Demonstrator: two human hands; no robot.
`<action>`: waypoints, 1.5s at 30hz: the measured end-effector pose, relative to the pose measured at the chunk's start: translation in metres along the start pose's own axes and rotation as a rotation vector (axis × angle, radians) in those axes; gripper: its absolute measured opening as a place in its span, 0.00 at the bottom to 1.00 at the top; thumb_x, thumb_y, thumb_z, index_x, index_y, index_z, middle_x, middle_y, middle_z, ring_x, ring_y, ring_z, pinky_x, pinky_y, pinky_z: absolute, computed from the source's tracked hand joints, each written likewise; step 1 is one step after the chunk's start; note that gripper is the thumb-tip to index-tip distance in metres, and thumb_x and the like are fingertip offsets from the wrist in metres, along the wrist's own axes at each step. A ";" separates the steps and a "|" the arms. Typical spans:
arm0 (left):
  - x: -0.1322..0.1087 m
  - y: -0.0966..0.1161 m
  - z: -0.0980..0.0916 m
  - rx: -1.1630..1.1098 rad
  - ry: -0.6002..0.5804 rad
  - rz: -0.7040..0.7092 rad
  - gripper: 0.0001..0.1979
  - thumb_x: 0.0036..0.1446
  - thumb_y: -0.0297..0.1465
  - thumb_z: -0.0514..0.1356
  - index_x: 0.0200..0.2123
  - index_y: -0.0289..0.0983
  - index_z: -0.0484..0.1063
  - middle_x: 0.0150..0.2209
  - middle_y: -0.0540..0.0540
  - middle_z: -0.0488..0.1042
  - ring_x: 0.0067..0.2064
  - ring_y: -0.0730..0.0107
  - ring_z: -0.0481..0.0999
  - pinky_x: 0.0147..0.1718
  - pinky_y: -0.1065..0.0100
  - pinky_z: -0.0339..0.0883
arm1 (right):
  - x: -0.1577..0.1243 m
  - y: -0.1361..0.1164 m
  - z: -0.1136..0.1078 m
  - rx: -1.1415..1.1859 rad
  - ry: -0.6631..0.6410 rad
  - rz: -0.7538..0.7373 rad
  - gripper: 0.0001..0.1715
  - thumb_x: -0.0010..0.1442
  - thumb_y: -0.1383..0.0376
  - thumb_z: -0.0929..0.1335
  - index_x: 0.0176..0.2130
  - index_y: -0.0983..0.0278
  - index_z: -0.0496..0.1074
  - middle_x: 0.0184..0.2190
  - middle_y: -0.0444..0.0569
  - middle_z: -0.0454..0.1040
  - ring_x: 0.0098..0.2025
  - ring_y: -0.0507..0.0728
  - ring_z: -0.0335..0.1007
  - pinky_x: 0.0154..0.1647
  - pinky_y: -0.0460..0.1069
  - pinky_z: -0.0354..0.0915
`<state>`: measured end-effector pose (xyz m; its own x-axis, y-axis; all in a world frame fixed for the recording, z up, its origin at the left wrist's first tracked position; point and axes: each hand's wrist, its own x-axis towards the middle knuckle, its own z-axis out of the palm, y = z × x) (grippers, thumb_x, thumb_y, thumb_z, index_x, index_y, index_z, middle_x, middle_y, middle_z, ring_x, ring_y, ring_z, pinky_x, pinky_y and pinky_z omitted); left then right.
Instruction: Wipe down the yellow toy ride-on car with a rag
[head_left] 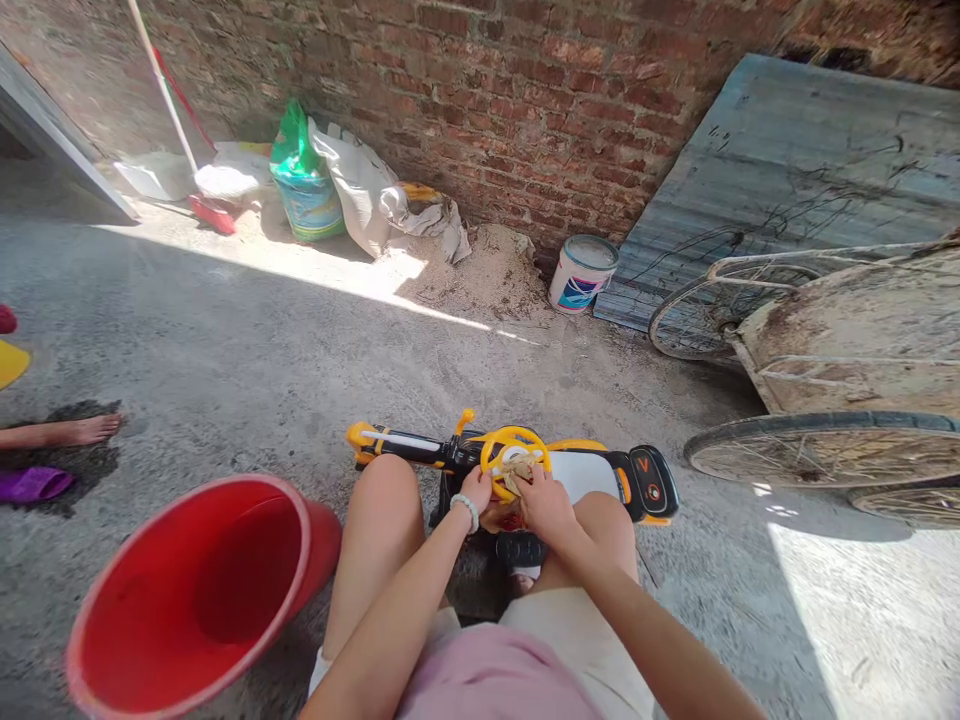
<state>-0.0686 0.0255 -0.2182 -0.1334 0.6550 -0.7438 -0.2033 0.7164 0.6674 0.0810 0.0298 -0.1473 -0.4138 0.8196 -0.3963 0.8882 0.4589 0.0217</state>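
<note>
– Hands?

– Together, left hand and right hand clamped on a crumpled tan rag, right over a yellow steering wheel.

– And the toy ride-on?

– Just past the knees, above a concrete floor, near a tipped red bucket.

Toy: black-and-yellow plastic toy, lying crosswise in front of you
Wheel: yellow steering wheel, facing you
Cloth: crumpled tan cloth, inside the wheel

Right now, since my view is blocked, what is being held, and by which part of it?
A crumpled tan cloth, it seems, gathered at its middle between the left hand and right hand, above the yellow toy steering wheel.
</note>
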 end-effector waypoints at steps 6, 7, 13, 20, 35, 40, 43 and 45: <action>-0.014 0.012 0.004 -0.024 0.018 -0.072 0.13 0.74 0.34 0.52 0.55 0.36 0.70 0.39 0.42 0.85 0.33 0.67 0.85 0.33 0.69 0.79 | -0.006 0.029 0.001 -0.125 0.015 -0.059 0.29 0.71 0.70 0.61 0.65 0.50 0.69 0.56 0.59 0.72 0.53 0.64 0.71 0.49 0.54 0.66; -0.015 0.013 0.004 -0.017 0.028 -0.074 0.13 0.74 0.34 0.52 0.56 0.36 0.69 0.40 0.42 0.85 0.32 0.67 0.85 0.33 0.69 0.79 | -0.006 0.028 0.003 -0.137 0.030 -0.063 0.27 0.70 0.70 0.61 0.63 0.52 0.71 0.55 0.59 0.73 0.52 0.63 0.70 0.49 0.54 0.66; -0.014 0.011 0.006 0.062 0.051 -0.021 0.13 0.74 0.31 0.50 0.56 0.34 0.69 0.39 0.40 0.84 0.28 0.68 0.83 0.30 0.70 0.78 | -0.006 0.007 0.024 -0.128 0.108 -0.009 0.21 0.69 0.73 0.60 0.51 0.62 0.77 0.54 0.60 0.73 0.52 0.64 0.69 0.50 0.56 0.67; -0.001 0.001 0.007 0.073 0.048 -0.012 0.14 0.75 0.31 0.47 0.56 0.36 0.68 0.34 0.46 0.83 0.27 0.71 0.81 0.32 0.71 0.77 | 0.030 0.002 0.008 0.013 0.067 0.159 0.21 0.69 0.69 0.60 0.55 0.62 0.76 0.59 0.60 0.70 0.52 0.62 0.71 0.48 0.53 0.67; 0.000 0.001 0.001 0.056 0.014 -0.042 0.13 0.73 0.37 0.53 0.55 0.39 0.69 0.32 0.49 0.82 0.29 0.70 0.82 0.31 0.72 0.76 | 0.039 0.001 -0.013 -0.083 0.016 -0.215 0.20 0.71 0.64 0.62 0.49 0.66 0.81 0.57 0.61 0.73 0.54 0.64 0.70 0.51 0.55 0.68; -0.007 0.005 0.001 0.048 0.048 -0.005 0.11 0.72 0.34 0.56 0.52 0.37 0.72 0.34 0.46 0.83 0.30 0.68 0.84 0.33 0.70 0.78 | 0.019 0.015 0.001 -0.137 0.036 -0.304 0.15 0.68 0.68 0.65 0.48 0.64 0.80 0.54 0.59 0.74 0.52 0.63 0.71 0.52 0.55 0.68; -0.011 0.007 0.003 0.032 0.038 -0.006 0.10 0.73 0.31 0.53 0.51 0.36 0.72 0.34 0.45 0.83 0.30 0.69 0.83 0.33 0.70 0.78 | 0.009 0.031 0.009 -0.129 0.056 -0.286 0.13 0.65 0.68 0.68 0.47 0.62 0.80 0.53 0.57 0.75 0.54 0.63 0.70 0.54 0.54 0.67; -0.012 0.007 0.003 0.027 0.033 -0.004 0.10 0.74 0.31 0.52 0.51 0.36 0.71 0.34 0.45 0.83 0.29 0.70 0.83 0.33 0.70 0.78 | 0.007 0.043 0.012 -0.084 0.060 -0.174 0.13 0.65 0.68 0.68 0.47 0.62 0.80 0.54 0.57 0.74 0.54 0.63 0.70 0.54 0.53 0.67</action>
<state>-0.0653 0.0239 -0.2046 -0.1645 0.6438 -0.7473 -0.1779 0.7258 0.6645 0.1185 0.0513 -0.1602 -0.5731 0.7433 -0.3452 0.7836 0.6203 0.0348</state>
